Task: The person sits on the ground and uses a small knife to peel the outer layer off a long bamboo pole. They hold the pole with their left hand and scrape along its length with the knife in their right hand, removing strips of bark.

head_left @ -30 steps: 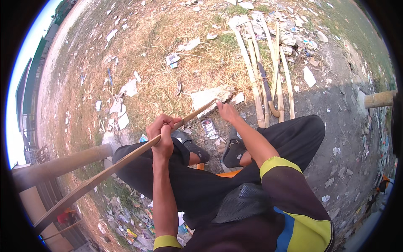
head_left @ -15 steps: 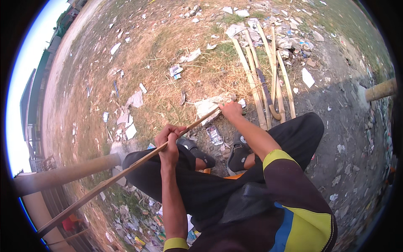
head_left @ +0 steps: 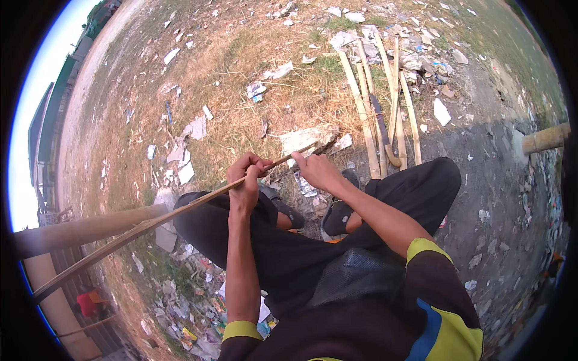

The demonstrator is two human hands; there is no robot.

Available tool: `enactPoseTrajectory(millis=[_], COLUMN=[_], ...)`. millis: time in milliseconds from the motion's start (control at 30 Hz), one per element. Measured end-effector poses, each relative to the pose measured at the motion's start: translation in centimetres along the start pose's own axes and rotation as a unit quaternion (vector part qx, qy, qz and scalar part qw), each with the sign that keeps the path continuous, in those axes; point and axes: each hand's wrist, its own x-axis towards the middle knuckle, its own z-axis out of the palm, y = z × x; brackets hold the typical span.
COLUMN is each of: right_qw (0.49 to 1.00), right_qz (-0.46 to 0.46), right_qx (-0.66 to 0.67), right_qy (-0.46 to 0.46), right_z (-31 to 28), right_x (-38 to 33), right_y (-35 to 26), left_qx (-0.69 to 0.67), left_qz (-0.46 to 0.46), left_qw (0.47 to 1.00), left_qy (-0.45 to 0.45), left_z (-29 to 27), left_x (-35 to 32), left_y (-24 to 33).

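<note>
A long, thin bamboo strip (head_left: 198, 201) slants from the lower left, over my left thigh, up to its tip in front of my knees. My left hand (head_left: 245, 174) is closed around it near the upper end. My right hand (head_left: 317, 171) is curled beside the tip, its thumb against the strip; what its fingers hold is hidden. Split bamboo pieces (head_left: 361, 114) lie on the ground beyond my right knee. A long knife (head_left: 379, 123) with a dark blade and a curved brown handle rests on them.
A thick bamboo pole (head_left: 90, 228) stands out at the left, another pole (head_left: 545, 139) at the far right. Paper and plastic scraps (head_left: 195, 127) litter the dry grass. A pale flat piece (head_left: 304, 138) lies ahead of my shoes (head_left: 340, 210). Something red (head_left: 89, 304) shows at the lower left.
My right hand has come back toward me and left, leaving the strip's tip sticking out past it. The left hand still grips the strip, slightly higher in view.
</note>
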Motion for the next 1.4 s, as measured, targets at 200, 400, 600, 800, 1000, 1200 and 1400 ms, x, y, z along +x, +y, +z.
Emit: enactPoseTrajectory(millis=[200, 400, 600, 800, 1000, 1200, 1400], right_qw=[0.999, 0.999, 0.998, 0.99, 0.997, 0.995, 0.998], right_qz=[0.008, -0.015, -0.031, 0.023, -0.025, 0.047, 0.037], right_qx=[-0.033, -0.016, -0.022, -0.086, -0.028, -0.069, -0.049], right_qy=[0.037, 0.036, 0.054, 0.108, 0.067, 0.055, 0.026], right_z=[0.5, 1.9, 1.0, 2.2, 1.5, 1.9, 2.3], right_x=[0.3, 0.8, 2.2, 2.7, 1.9, 4.7, 4.4], right_y=[2.2, 3.8, 1.8, 6.7, 4.1, 6.7, 6.7], left_qx=[-0.001, -0.006, -0.045, -0.011, -0.033, -0.036, -0.042], left_qz=[0.006, -0.002, -0.036, -0.011, -0.023, -0.034, -0.021], left_qw=[1.0, 1.0, 0.997, 1.0, 0.999, 0.998, 0.998], left_qy=[-0.007, -0.003, 0.042, 0.008, 0.022, 0.045, 0.032], left_z=[-0.1, 0.6, -0.8, -0.2, -0.2, 0.1, -0.1], left_x=[-0.1, -0.2, 1.4, 0.4, 1.0, 1.1, 1.1], left_y=[-0.1, 0.2, -0.3, 0.2, 0.4, 0.4, 0.1])
